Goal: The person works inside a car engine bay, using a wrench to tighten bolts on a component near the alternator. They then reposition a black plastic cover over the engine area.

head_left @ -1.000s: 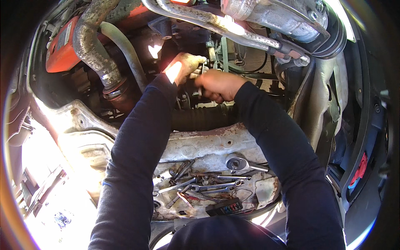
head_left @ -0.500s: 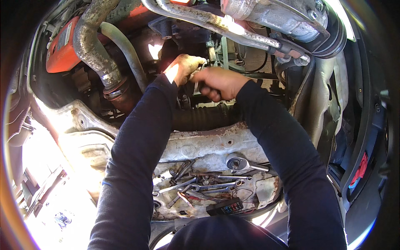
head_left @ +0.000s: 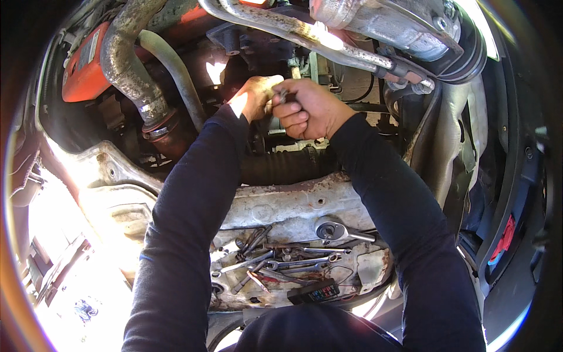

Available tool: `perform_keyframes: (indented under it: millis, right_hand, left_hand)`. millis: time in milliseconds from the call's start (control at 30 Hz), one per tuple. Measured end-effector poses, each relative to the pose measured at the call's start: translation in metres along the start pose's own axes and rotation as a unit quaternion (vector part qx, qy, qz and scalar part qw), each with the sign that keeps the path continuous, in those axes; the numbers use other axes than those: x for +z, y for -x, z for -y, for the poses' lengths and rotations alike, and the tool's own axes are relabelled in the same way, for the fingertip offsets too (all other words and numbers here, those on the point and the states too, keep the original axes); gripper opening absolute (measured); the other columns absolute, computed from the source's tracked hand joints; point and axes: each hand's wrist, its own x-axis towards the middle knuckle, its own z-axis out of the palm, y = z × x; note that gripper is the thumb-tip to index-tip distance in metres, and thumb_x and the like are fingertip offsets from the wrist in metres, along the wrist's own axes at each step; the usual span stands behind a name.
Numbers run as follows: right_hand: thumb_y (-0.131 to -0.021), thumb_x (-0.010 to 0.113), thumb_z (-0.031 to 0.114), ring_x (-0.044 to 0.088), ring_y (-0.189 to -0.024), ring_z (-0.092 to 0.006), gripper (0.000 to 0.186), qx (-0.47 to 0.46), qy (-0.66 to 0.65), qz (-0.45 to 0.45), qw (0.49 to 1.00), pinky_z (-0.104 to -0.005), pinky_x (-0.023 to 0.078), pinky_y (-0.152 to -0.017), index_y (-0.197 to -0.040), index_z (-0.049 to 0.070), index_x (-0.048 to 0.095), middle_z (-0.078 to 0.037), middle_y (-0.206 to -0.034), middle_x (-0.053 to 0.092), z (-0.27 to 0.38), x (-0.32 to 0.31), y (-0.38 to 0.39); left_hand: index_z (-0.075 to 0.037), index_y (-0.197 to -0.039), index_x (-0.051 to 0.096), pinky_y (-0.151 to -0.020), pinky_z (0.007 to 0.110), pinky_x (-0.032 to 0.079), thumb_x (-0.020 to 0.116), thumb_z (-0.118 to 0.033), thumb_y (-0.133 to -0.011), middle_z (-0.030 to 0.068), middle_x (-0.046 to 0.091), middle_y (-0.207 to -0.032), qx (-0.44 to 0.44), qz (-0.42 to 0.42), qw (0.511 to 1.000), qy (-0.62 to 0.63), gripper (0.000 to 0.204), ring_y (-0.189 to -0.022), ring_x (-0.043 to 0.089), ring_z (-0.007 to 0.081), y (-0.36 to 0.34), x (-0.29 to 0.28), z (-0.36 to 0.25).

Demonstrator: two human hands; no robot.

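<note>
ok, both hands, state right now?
Left hand: can't tell, grip hidden from view.
Right hand: closed, apparently on a small metal piece, kind unclear.

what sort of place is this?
Most likely a vehicle's engine bay: a thick, mottled metal pipe with a band clamp, plus wrenches and a ratchet lying at its near edge.

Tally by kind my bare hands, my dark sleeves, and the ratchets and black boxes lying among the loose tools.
Hands: 2 (left hand, right hand)
Sleeves: 2 (left sleeve, right sleeve)
Ratchet: 1
Black box: 1
Total: 6
</note>
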Motion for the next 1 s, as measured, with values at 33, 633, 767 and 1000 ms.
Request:
perform_keyframes:
  millis: [33,633,767,1000]
  right_hand:
    - [-0.099,0.050,0.025,0.025,-0.040,-0.0048,0.021,0.018,0.033,-0.007,0.999,-0.0237,0.022,-0.037,-0.082,0.014,0.054,0.007,-0.055,0.033,-0.001,0.000,-0.002]
    - [-0.103,0.047,0.033,0.027,-0.042,-0.0063,0.030,-0.029,-0.049,0.027,0.998,-0.0239,0.025,-0.040,-0.082,0.013,0.055,0.006,-0.055,0.032,0.003,-0.002,0.002]
    - [-0.100,0.048,0.029,0.047,-0.043,-0.0190,0.032,0.031,0.387,-0.102,0.916,-0.0348,0.040,-0.042,-0.087,0.007,0.066,-0.005,-0.057,0.052,-0.011,-0.011,-0.015]
    - [-0.090,0.053,0.019,0.070,-0.104,-0.0410,0.035,0.026,0.813,-0.170,0.557,-0.0479,0.055,-0.086,-0.105,-0.003,0.075,-0.025,-0.112,0.072,-0.026,-0.036,-0.035]
  left_hand:
    - [-0.010,-0.089,0.071,-0.049,0.029,0.046,0.059,-0.019,-0.098,0.0034,0.064,-0.071,0.009,-0.007,0.998,-0.061,0.018,-0.057,0.057,0.0141,-0.001,-0.002,-0.001]
    - [-0.004,-0.098,0.072,-0.060,0.038,0.049,0.070,-0.034,-0.094,0.0068,0.069,-0.087,-0.045,-0.041,0.992,-0.108,0.031,-0.070,0.061,0.0181,-0.025,-0.011,0.004]
    - [-0.001,-0.101,0.070,-0.070,0.036,0.058,0.065,-0.025,-0.098,0.0117,0.071,-0.092,-0.051,-0.042,0.989,-0.130,0.025,-0.084,0.069,0.0230,-0.018,-0.005,0.001]
    - [-0.004,-0.093,0.065,-0.076,0.032,0.060,0.056,-0.016,-0.102,0.0072,0.070,-0.087,-0.086,0.048,0.992,-0.079,0.018,-0.077,0.069,0.0156,-0.007,-0.002,-0.007]
